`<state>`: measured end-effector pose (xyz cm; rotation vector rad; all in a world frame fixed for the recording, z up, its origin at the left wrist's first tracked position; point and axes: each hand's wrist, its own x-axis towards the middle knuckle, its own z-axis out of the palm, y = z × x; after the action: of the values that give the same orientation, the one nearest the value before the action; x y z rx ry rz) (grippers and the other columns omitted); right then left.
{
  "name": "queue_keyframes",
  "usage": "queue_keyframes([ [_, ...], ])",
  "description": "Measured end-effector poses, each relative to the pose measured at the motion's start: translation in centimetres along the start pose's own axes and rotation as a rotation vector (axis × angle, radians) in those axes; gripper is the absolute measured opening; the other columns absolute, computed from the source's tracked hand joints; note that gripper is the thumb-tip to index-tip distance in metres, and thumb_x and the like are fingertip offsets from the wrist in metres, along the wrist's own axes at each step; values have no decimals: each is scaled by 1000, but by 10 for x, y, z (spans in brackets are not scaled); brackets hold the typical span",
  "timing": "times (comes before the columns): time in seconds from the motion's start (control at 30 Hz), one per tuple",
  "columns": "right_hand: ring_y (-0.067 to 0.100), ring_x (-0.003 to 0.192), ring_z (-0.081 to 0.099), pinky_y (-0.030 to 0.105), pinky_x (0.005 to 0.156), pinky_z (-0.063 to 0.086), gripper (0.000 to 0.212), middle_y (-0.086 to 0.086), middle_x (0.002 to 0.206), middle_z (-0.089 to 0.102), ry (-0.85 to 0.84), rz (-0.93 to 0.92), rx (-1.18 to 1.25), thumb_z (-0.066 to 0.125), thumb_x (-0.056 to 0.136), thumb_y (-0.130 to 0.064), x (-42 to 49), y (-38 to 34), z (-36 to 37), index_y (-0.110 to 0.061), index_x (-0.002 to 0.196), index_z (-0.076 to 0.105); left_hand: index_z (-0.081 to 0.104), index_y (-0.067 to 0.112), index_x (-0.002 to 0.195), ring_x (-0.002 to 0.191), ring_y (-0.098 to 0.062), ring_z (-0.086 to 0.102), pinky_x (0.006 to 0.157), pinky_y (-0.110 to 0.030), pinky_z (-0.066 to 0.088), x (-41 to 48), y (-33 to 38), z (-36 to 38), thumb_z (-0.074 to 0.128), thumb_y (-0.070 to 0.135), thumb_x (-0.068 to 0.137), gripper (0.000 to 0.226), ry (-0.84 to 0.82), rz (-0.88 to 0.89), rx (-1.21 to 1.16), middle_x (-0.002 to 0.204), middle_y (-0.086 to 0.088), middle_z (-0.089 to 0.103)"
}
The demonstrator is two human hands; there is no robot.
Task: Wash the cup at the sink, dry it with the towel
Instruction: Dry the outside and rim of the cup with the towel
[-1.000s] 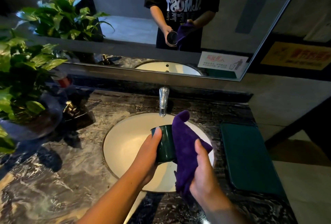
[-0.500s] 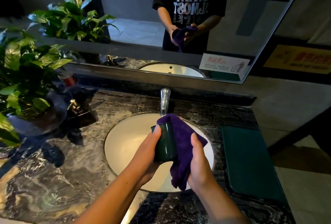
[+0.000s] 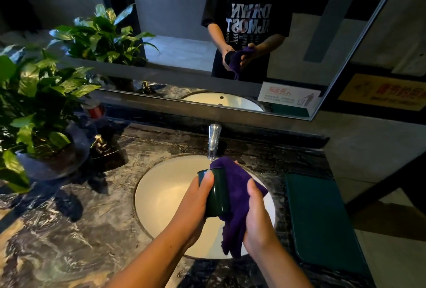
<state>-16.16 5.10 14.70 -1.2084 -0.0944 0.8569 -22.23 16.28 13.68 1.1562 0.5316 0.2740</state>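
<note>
L hand [image 3: 193, 203] grips cup [image 3: 218, 192]; R hand [image 3: 258, 221] wraps towel [image 3: 235, 184], prob. over rim.

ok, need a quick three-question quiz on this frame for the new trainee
1. True or false: the cup rests on the bottom of the sink.
2. Which hand grips the towel? A) left hand B) right hand C) neither
3. Fill in: on the counter right of the sink lies a flat dark green ____.

Key: 1. False, the left hand holds the cup up over the sink. 2. B. 3. mat.
</note>
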Motion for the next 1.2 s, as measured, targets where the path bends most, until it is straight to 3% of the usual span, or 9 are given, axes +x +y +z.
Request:
queue_keyframes([
  [0.1,34,102,66,46,86,47,59,15,111,77,47,32,110,33,98,-58,8,6,-4,-25,99,82,63,25,125,104,-20,66,81,-35,57,-3,1,1,46,58,95,48,-8,-5,8,118,-7,71],
  [0.23,29,117,66,53,106,46,57,8,122,75,1,43,39,40,91,-62,0,19,-3,-27,121,72,64,16,127,112,-30,67,93,-44,55,2,4,-7,49,61,89,61,82,-70,-131,122,-18,71],
  [0.43,17,118,68,37,104,48,50,-2,118,77,-66,-63,-99,42,93,-63,3,5,-5,-28,116,70,62,12,125,100,-22,71,85,-39,58,-5,-6,1,42,50,100,50,27,-74,-58,113,-13,74],
  [0.67,27,129,61,44,106,46,65,6,131,71,-76,-5,-55,35,90,-61,1,19,-11,-22,134,62,68,20,120,100,-25,70,83,-40,59,-7,-1,-4,42,53,100,47,52,-138,-167,109,-12,76],
  [0.73,23,129,61,45,111,45,68,4,135,69,-113,9,-97,37,89,-64,-3,26,-11,-24,139,57,66,18,122,109,-30,69,94,-45,56,-5,-1,-7,42,55,99,50,100,-152,-172,113,-14,75],
  [0.83,21,115,66,43,103,50,76,5,122,74,-98,13,-174,43,80,-78,-2,24,-10,-27,134,62,62,14,128,121,-37,63,104,-52,50,-3,-1,-11,43,55,99,54,86,-116,-131,122,-18,71],
  [0.93,22,122,65,41,106,47,59,4,124,74,-67,-58,-120,38,96,-63,4,11,-14,-22,129,67,62,17,130,119,-32,65,99,-47,55,-8,-3,-3,40,51,101,49,19,-127,-87,123,-14,71],
  [1.03,28,117,68,44,100,49,60,14,121,75,-31,-57,27,34,94,-53,5,7,-16,-16,116,75,70,22,122,117,-28,66,98,-45,56,-13,-7,3,41,49,101,45,11,-173,-154,121,-11,73],
  [1.2,33,112,65,55,101,45,75,9,118,76,-13,-6,95,60,74,-78,-1,28,-14,-23,125,72,75,22,108,96,-18,71,88,-40,55,-9,2,3,34,53,103,52,116,-98,-73,105,-7,78],
])
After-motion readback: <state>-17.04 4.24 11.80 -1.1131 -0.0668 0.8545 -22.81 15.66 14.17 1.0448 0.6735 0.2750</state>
